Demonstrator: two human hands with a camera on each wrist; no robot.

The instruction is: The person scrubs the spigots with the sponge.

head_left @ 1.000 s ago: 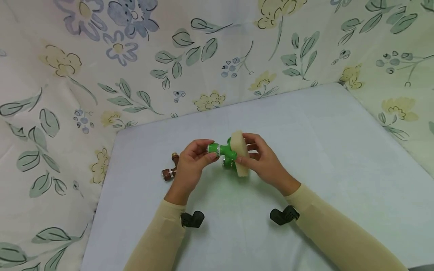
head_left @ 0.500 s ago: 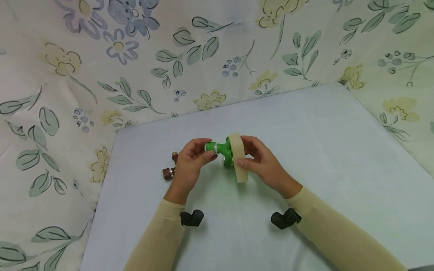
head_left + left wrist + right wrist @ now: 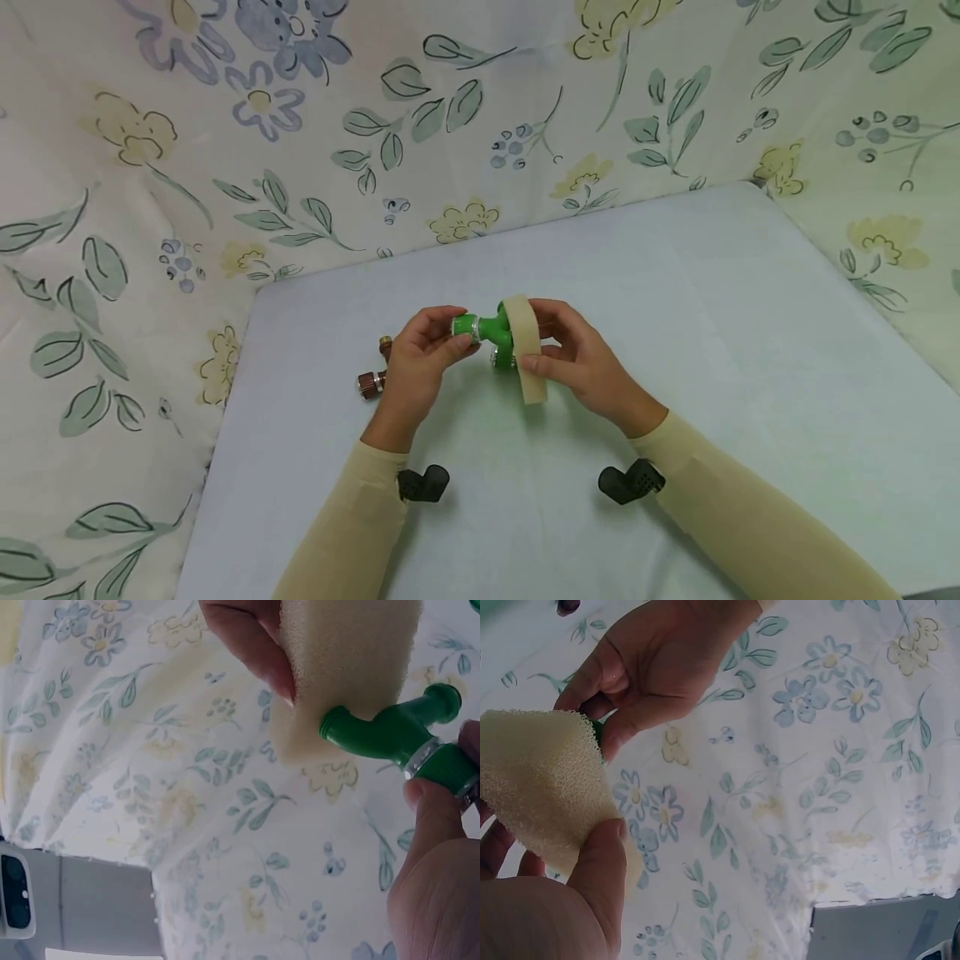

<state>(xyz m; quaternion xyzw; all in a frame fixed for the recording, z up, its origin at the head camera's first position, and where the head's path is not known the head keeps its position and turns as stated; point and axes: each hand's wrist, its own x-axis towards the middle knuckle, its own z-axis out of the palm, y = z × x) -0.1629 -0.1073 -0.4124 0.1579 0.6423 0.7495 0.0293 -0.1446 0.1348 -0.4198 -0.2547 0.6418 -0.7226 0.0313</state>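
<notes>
In the head view, my left hand (image 3: pixel 422 358) pinches one end of a green Y-shaped valve (image 3: pixel 491 329) with silver rings, above the table. The left wrist view shows the green valve (image 3: pixel 382 733) with a curved, threaded outlet and a second branch, my thumb (image 3: pixel 435 817) at its silver ring. A beige, porous sponge (image 3: pixel 527 346) is held by my right hand (image 3: pixel 585 362), thumb on the near face and fingers behind. The sponge lies against the valve's right side, covering part of it. In the right wrist view the sponge (image 3: pixel 547 780) hides most of the valve.
A brown valve (image 3: pixel 371 385) with a brass end lies on the white table (image 3: pixel 675 333), partly behind my left hand. Floral cloth (image 3: pixel 525 108) hangs along the back and sides. Black wrist cameras (image 3: pixel 424 483) sit on both sleeves.
The sponge has shifted slightly left and down over the valve, turning more edge-on, and covers its lower outlet. The left hand has moved slightly left. Little differs in the last half second.
</notes>
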